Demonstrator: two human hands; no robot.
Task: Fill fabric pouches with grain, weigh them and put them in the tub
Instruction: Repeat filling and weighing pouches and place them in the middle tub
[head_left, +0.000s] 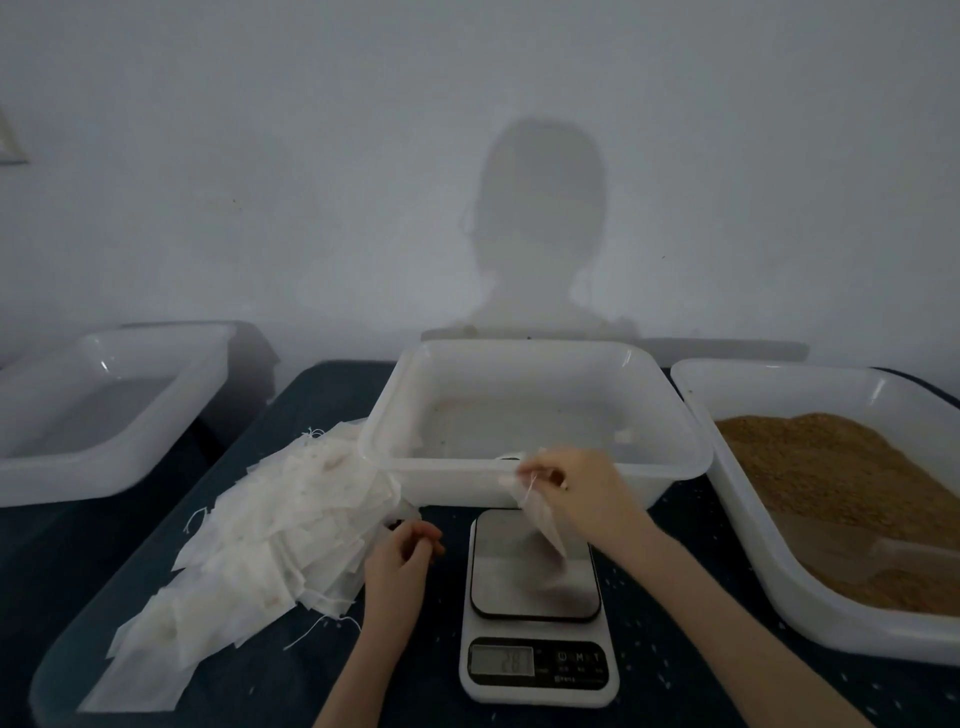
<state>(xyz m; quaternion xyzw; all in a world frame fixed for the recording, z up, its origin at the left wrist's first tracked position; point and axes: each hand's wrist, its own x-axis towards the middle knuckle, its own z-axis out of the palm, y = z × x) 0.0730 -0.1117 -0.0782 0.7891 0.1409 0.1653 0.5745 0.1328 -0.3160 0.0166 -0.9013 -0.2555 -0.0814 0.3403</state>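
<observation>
One filled pouch (540, 512) in hand, pinched at its top by the fingers (537, 475) of the right hand (576, 493), hanging over the steel platform of the kitchen scale (535, 566) and just at the near rim of the middle tub (535, 358). Drawstring visible below the pinch; lower end of the pouch low over the platform, contact or not impossible to tell through the blur. Left hand (402, 553) beside the scale, by the heap of empty pouches (270, 530) on the table (332, 675), fingers curled inward; whether holding a thread or nothing, cannot tell. Display (501, 661) lit with digits, too dim to read with any trust.

Judged step: weighing done or nearly so, transfer into the middle tub about to follow. Middle tub nearly bare inside, only specks and a small pale scrap on its floor, so early in the batch by the look of it. Grain (831, 467) heaped in the right-hand tub (779, 374), a clear scoop (857, 556) lying in it. A further tub (104, 364) at far left, well apart.

Next move, as a guess: lift clear of the rim, carry forward over the tub, release the pinch. Care needed to keep the mouth upward and the drawstring tight, lest grain spill onto the platform.
</observation>
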